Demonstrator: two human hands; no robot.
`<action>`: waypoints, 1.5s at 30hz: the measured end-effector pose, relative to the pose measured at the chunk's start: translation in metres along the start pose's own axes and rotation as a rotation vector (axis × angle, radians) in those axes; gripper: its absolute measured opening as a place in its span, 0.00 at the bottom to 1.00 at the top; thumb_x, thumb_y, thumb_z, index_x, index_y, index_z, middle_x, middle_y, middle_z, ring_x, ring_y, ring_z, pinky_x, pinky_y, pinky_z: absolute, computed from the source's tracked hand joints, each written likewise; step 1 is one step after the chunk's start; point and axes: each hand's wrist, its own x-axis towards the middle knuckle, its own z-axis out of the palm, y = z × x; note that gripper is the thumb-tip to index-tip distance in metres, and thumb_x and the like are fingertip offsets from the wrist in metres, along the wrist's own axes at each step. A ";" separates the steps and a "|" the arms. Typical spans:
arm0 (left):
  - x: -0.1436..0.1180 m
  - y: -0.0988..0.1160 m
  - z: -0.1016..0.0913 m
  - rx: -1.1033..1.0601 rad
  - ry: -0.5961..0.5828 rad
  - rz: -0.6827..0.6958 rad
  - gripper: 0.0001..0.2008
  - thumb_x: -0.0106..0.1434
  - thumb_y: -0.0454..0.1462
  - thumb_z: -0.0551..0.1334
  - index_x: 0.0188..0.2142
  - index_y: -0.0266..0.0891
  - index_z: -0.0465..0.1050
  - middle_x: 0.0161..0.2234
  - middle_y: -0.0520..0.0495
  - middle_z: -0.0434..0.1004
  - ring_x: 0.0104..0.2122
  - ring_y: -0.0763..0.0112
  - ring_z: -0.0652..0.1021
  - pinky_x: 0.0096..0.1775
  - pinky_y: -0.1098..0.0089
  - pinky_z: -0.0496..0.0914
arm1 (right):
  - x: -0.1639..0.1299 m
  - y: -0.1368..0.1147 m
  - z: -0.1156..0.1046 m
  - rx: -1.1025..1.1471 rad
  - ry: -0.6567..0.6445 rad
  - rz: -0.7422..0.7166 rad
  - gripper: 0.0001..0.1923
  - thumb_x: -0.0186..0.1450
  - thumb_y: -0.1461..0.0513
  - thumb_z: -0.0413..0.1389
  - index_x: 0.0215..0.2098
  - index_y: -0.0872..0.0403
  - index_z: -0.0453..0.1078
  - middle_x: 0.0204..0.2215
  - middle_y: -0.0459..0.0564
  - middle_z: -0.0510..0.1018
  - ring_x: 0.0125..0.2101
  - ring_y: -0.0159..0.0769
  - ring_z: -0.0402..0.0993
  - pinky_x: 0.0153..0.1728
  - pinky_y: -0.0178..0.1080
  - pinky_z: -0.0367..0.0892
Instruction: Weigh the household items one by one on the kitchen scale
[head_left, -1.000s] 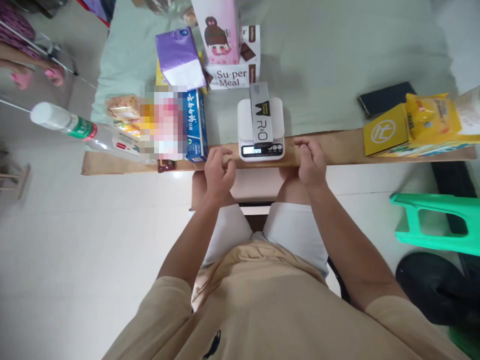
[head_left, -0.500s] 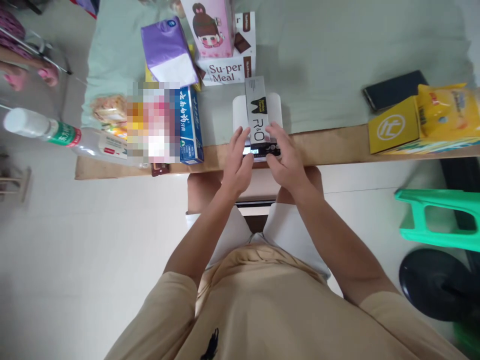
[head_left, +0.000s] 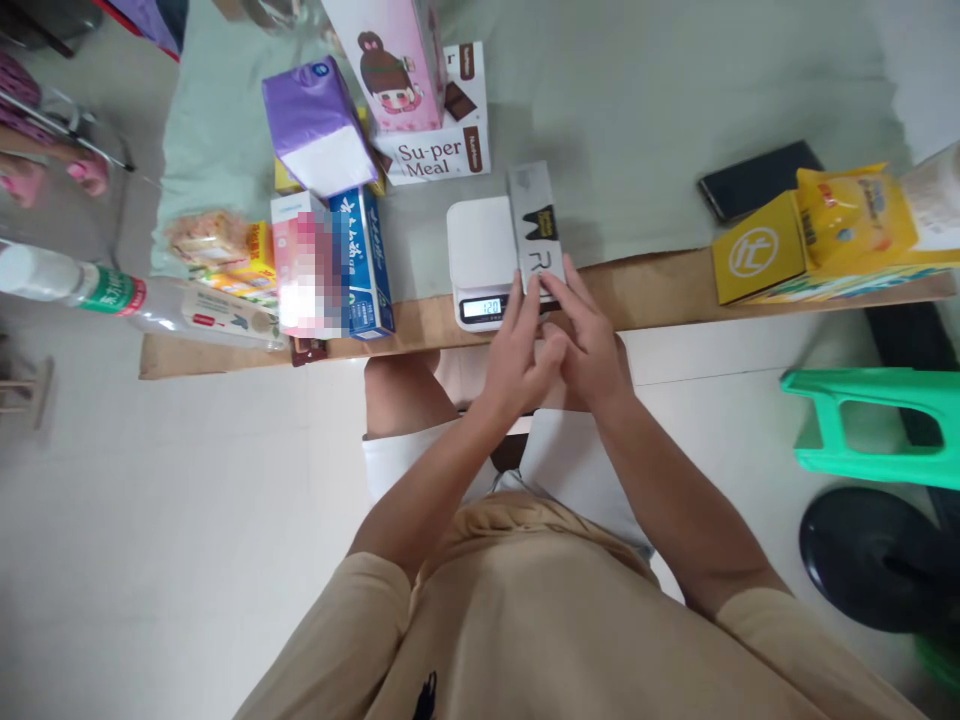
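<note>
A slim silver-grey toothpaste box (head_left: pixel 534 205) with a black tooth shape on it lies along the right side of a white digital kitchen scale (head_left: pixel 480 245). Whether the box still rests on the scale's edge or is lifted, I cannot tell. The scale's lit display (head_left: pixel 481 308) reads about 120. My left hand (head_left: pixel 521 360) has its fingers on the near end of the box, thumb bent toward the other hand. From the right, my right hand (head_left: pixel 592 350) closes on that same end. My fingers hide the box's lower part.
To the left stand a blue box (head_left: pixel 364 265), a pink-and-white box (head_left: pixel 289 240), a purple tissue pack (head_left: pixel 315 120) and a lying plastic bottle (head_left: pixel 165 300). A Su-per Meal box (head_left: pixel 435 155) is behind. On the right are a phone (head_left: pixel 757 180) and a yellow box (head_left: pixel 761 250).
The toothpaste box has moved from the middle of the scale to its right side, with both hands around its near end. The scale's platform and display are now uncovered.
</note>
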 end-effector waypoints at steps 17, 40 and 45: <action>0.036 0.072 0.142 -0.173 -0.388 -0.083 0.39 0.72 0.54 0.53 0.74 0.38 0.46 0.78 0.32 0.40 0.78 0.52 0.47 0.71 0.49 0.63 | -0.054 0.093 -0.126 0.007 0.351 0.163 0.28 0.65 0.49 0.58 0.62 0.44 0.73 0.72 0.50 0.65 0.71 0.50 0.65 0.71 0.57 0.64; -0.008 0.026 0.063 -0.139 -0.244 0.066 0.39 0.72 0.61 0.45 0.73 0.41 0.52 0.75 0.31 0.53 0.75 0.50 0.59 0.72 0.47 0.61 | -0.107 0.062 -0.067 -0.116 0.525 0.113 0.24 0.67 0.57 0.53 0.62 0.45 0.65 0.59 0.57 0.70 0.64 0.46 0.71 0.66 0.60 0.68; -0.045 0.004 -0.028 -0.003 0.064 0.161 0.30 0.76 0.54 0.46 0.70 0.43 0.59 0.68 0.34 0.67 0.70 0.55 0.68 0.69 0.51 0.64 | -0.088 0.022 -0.002 0.024 0.319 -0.004 0.20 0.67 0.61 0.55 0.57 0.49 0.69 0.56 0.58 0.75 0.59 0.49 0.73 0.63 0.62 0.70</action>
